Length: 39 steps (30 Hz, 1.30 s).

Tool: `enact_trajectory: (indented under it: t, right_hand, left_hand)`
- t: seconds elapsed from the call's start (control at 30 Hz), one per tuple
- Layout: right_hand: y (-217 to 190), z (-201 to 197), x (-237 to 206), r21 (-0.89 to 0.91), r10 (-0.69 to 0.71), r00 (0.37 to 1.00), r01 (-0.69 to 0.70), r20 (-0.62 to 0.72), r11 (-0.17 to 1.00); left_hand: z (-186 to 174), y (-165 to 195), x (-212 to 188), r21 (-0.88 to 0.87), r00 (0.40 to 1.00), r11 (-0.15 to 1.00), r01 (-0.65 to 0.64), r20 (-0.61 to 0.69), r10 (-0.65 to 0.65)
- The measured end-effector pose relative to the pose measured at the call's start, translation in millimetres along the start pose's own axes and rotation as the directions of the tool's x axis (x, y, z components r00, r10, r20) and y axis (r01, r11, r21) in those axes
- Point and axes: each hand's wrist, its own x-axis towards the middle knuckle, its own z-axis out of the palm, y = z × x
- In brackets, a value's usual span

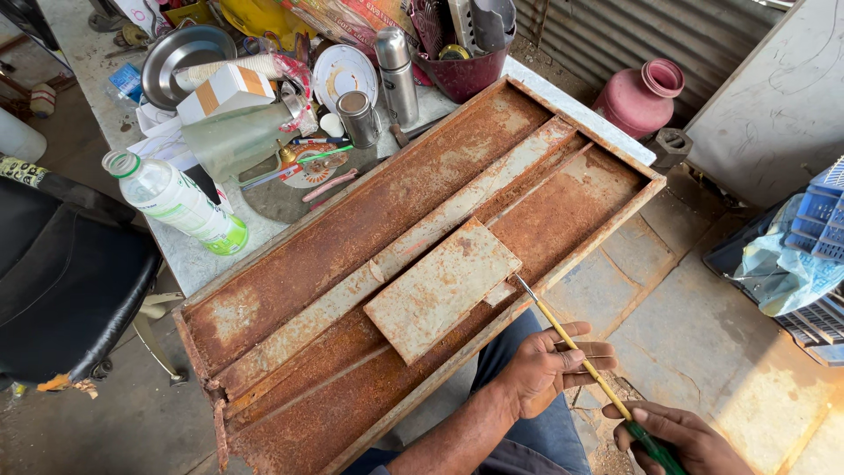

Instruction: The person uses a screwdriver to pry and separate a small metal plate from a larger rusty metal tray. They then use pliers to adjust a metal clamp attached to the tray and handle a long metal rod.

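Note:
A long rusty metal panel [352, 229] with raised edges lies slanted across the table's corner, overhanging my lap. A smaller flat rusty plate [442, 288] rests on it near the near rim. My right hand [681, 440] grips the green end of a thin yellow-shafted screwdriver [576, 350]. Its metal tip touches the panel just beside the small plate's right corner. My left hand [549, 365] curls loosely around the shaft midway, steadying it.
The table behind holds a plastic bottle [180, 202], steel flask [396, 75], tin can [358, 117], steel bowl [180, 53], boxes and pens. A black chair [70, 273] stands left. A pink pot [642, 95] and blue crate [822, 220] are right.

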Motion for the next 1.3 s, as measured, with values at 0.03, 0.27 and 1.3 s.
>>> enact_trajectory:
  t: [0.03,0.27,1.3]
  right_hand:
    - [-1.4,5.1,-0.7,-0.093,-0.017,0.999,0.014,-0.039,0.996]
    - [-0.5,56.7,-33.8,-0.967,-0.552,0.819,-0.013,-0.157,0.256]
    - [-101.1,40.7,1.1,-0.494,-0.148,0.972,0.222,0.184,0.841]
  left_hand:
    - [3.1,0.6,0.6,0.073,0.999,0.997,-0.007,-0.048,0.01]
    - [6.6,-14.2,12.3,0.301,0.947,0.953,-0.023,-0.3,0.118]
    - [23.7,-10.0,29.0,0.263,0.919,0.955,-0.14,-0.324,0.224]
